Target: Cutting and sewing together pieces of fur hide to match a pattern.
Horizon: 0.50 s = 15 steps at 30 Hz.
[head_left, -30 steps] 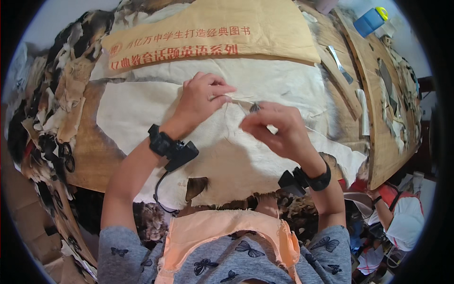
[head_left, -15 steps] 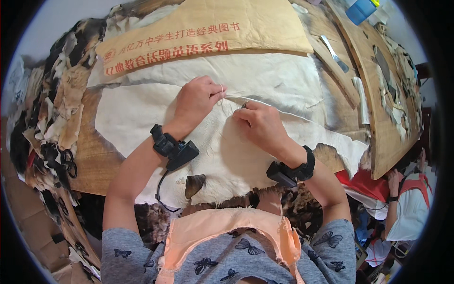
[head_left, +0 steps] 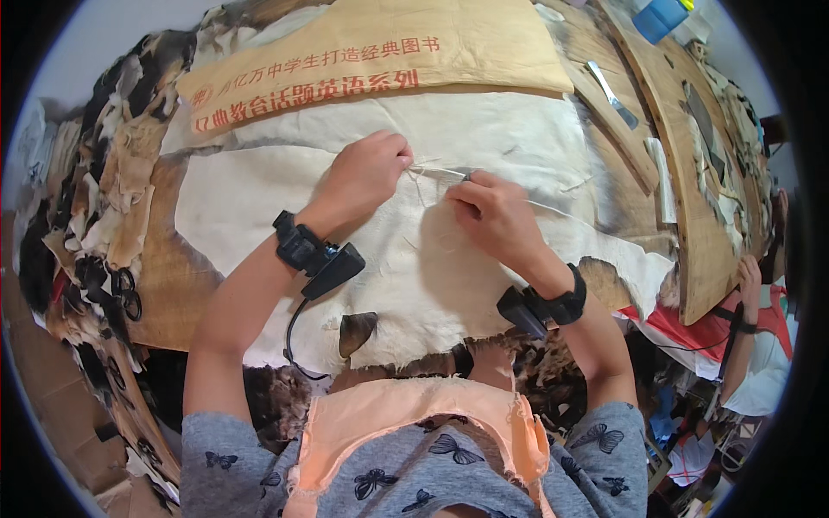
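Note:
A large cream pelt, skin side up with dark fur at its edges, lies spread over the table in front of me. My left hand is closed at the pelt's upper edge, its fingertips pinched on a white thread. That thread stretches taut across to my right hand, which is closed on it just to the right. A grey ring or thimble shows on a right finger. Loose thread ends stick out beside my left fingertips. Whether a needle is in my right fingers is hidden.
A yellow sheet with red print covers the far side. A metal blade and wooden boards lie at the right. Black scissors and fur scraps hang at the left. Another person's arm shows at right.
My right hand has moved right and slightly up, drawing the thread taut. My left hand has shifted slightly up. The other person's arm at the right has moved up.

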Each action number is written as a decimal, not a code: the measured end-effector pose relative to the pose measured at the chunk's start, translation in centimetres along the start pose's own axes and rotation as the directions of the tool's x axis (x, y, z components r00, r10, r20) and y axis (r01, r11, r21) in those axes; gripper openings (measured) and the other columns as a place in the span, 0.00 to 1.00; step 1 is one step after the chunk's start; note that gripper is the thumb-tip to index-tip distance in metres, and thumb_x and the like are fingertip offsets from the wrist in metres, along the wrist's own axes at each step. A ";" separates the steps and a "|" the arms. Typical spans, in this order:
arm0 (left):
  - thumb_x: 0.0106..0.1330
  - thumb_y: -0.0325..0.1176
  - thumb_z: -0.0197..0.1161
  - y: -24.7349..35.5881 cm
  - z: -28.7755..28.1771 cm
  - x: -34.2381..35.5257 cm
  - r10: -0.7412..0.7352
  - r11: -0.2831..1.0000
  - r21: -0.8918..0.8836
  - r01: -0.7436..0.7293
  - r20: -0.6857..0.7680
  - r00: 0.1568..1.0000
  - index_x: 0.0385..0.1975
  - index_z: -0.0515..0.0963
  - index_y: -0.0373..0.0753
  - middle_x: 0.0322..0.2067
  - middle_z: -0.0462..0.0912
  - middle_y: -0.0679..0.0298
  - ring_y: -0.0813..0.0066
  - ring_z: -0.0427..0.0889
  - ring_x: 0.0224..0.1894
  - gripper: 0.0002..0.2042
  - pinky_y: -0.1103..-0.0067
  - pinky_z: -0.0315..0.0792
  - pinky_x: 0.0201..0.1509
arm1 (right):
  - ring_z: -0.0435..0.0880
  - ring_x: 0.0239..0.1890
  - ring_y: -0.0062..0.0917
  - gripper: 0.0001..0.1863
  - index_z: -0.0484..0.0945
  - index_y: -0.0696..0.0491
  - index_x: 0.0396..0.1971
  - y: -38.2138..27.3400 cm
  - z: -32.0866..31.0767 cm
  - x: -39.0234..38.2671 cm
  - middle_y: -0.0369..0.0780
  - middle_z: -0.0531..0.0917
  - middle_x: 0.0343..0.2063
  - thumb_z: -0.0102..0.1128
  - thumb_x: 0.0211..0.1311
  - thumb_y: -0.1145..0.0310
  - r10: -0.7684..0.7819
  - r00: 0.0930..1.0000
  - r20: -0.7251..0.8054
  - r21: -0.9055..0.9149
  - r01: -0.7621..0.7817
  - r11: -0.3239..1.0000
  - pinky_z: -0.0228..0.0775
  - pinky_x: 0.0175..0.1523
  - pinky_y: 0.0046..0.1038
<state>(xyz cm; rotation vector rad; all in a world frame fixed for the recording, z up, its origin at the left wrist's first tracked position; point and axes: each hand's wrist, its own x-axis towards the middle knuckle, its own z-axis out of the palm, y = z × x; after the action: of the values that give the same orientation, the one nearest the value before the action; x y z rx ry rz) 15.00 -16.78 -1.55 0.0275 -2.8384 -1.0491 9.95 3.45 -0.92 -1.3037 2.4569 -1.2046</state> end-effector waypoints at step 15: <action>0.51 0.33 0.67 0.8 -1.5 -2.4 0.262 0.936 -0.274 -0.219 0.130 0.956 0.36 0.83 0.44 0.20 0.71 0.67 0.73 0.68 0.28 0.12 0.78 0.65 0.33 | 0.80 0.24 0.34 0.07 0.82 0.52 0.26 -0.7 0.6 3.1 0.42 0.80 0.23 0.60 0.44 0.75 0.077 0.995 -0.069 0.232 -0.059 0.971 0.71 0.29 0.29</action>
<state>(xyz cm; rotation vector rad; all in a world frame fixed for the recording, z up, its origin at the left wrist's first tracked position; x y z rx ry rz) 17.59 -17.00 -0.08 -0.4393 -2.7224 -1.4065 8.70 0.62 -0.09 -1.1214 2.3058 -1.4946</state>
